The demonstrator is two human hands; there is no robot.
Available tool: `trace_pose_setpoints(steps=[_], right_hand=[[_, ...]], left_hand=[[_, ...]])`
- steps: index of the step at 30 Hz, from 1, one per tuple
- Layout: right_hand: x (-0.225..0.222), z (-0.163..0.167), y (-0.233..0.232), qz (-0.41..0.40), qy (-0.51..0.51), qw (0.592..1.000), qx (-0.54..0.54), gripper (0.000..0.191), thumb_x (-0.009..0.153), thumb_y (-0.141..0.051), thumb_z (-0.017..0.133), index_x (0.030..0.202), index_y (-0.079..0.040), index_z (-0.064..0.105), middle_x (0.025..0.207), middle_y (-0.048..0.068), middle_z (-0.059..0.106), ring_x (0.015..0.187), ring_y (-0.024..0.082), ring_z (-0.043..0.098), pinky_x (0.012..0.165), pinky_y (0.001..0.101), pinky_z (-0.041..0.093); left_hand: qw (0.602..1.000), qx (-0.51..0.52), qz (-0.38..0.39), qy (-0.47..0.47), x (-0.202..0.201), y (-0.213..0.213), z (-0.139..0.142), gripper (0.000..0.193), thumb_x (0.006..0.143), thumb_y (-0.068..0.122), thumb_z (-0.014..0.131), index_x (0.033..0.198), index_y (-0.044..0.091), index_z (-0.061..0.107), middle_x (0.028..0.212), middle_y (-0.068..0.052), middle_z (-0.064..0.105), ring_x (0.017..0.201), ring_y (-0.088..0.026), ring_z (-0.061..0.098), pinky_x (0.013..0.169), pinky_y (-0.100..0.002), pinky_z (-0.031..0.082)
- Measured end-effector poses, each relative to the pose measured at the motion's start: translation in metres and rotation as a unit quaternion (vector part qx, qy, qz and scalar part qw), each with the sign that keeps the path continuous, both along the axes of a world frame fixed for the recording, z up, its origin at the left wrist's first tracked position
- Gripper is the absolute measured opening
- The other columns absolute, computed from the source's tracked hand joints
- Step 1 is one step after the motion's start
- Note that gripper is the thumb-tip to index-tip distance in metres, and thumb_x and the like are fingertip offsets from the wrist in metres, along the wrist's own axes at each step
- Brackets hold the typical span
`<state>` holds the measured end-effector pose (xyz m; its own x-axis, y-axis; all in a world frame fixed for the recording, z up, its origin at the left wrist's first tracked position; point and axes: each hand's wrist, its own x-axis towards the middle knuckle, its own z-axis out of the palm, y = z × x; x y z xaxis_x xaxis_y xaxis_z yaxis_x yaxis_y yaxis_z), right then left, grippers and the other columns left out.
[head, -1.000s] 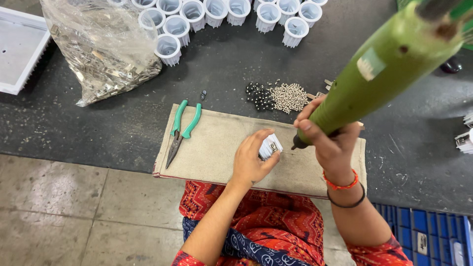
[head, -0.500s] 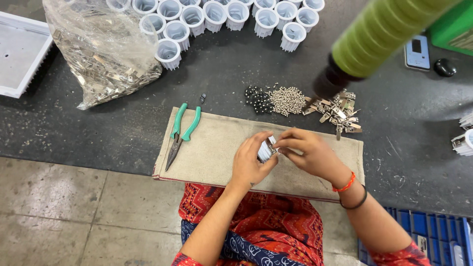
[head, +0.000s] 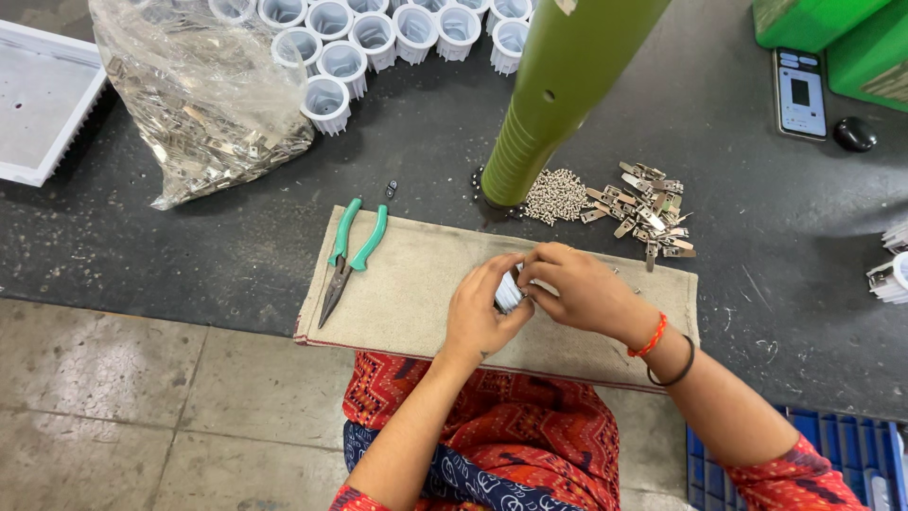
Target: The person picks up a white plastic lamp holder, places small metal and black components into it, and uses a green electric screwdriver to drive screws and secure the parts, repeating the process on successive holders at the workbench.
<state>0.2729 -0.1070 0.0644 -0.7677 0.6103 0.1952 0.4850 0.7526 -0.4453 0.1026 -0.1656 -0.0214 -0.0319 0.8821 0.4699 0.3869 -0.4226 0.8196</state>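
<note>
My left hand (head: 480, 310) grips a small white plastic part (head: 509, 292) over a beige cloth mat (head: 407, 284). My right hand (head: 579, 290) meets it from the right, fingertips pinched on the same part; what lies between the fingers is hidden. A green electric screwdriver (head: 553, 90) hangs upright just beyond the hands, released, its tip near a heap of small screws (head: 556, 196).
Green-handled pliers (head: 350, 255) lie on the mat's left. Metal clips (head: 651, 210) sit right of the screws. A clear bag of metal parts (head: 203, 114), white plastic cups (head: 378, 38), a white tray (head: 43, 99), a phone (head: 800, 93) and green bins (head: 832, 28) line the dark bench.
My right hand let go of the green screwdriver, which swung up and away to hang upright. That hand then came down to join the left on the white part.
</note>
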Motion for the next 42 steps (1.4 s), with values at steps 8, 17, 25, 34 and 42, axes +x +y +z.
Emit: trace_pose_setpoints(steps=[8,17,25,34,42], right_hand=[[0.000,-0.021,0.013,-0.141,0.073,0.954,-0.253,0.011,0.082,-0.006,0.076,0.091,-0.004,0.071,0.094,0.005,0.072,0.085,0.014,0.073,0.078,0.0295,0.063],[0.006,-0.032,0.024,-0.179,0.071,0.929,-0.317,0.008,0.078,-0.005,0.078,0.085,-0.003,0.075,0.085,0.003,0.074,0.082,0.012,0.070,0.075,0.0290,0.058],[0.005,-0.034,0.024,-0.181,0.070,0.931,-0.309,0.011,0.078,-0.009,0.082,0.083,-0.006,0.073,0.083,0.001,0.072,0.079,0.010,0.068,0.072,0.0279,0.057],[0.012,-0.043,0.031,-0.147,0.071,0.932,-0.322,0.009,0.082,-0.006,0.079,0.086,-0.005,0.071,0.093,0.001,0.071,0.088,0.011,0.067,0.080,0.0274,0.056],[0.015,-0.041,0.031,-0.095,0.110,0.939,-0.312,0.008,0.081,-0.004,0.078,0.088,-0.004,0.075,0.098,0.002,0.072,0.092,0.011,0.068,0.083,0.0278,0.057]], left_hand=[[1.000,-0.002,0.002,-0.005,0.000,-0.001,0.002,0.057,0.079,0.016,0.075,0.133,0.010,0.060,0.127,-0.012,0.069,0.116,-0.034,0.067,0.099,-0.043,0.054],[1.000,0.001,0.005,-0.010,0.001,-0.001,0.002,0.055,0.079,0.017,0.077,0.131,0.009,0.060,0.125,-0.012,0.069,0.114,-0.034,0.068,0.098,-0.043,0.054],[1.000,0.002,0.003,-0.010,0.000,-0.001,0.002,0.055,0.080,0.018,0.077,0.131,0.009,0.060,0.125,-0.012,0.069,0.114,-0.034,0.067,0.098,-0.043,0.054],[1.000,-0.012,0.003,-0.008,0.000,-0.001,0.002,0.054,0.080,0.019,0.077,0.131,0.009,0.061,0.124,-0.012,0.069,0.115,-0.034,0.067,0.098,-0.043,0.053],[1.000,-0.004,0.009,-0.009,0.000,0.000,-0.001,0.054,0.079,0.018,0.078,0.130,0.009,0.061,0.124,-0.012,0.070,0.115,-0.034,0.067,0.098,-0.042,0.053]])
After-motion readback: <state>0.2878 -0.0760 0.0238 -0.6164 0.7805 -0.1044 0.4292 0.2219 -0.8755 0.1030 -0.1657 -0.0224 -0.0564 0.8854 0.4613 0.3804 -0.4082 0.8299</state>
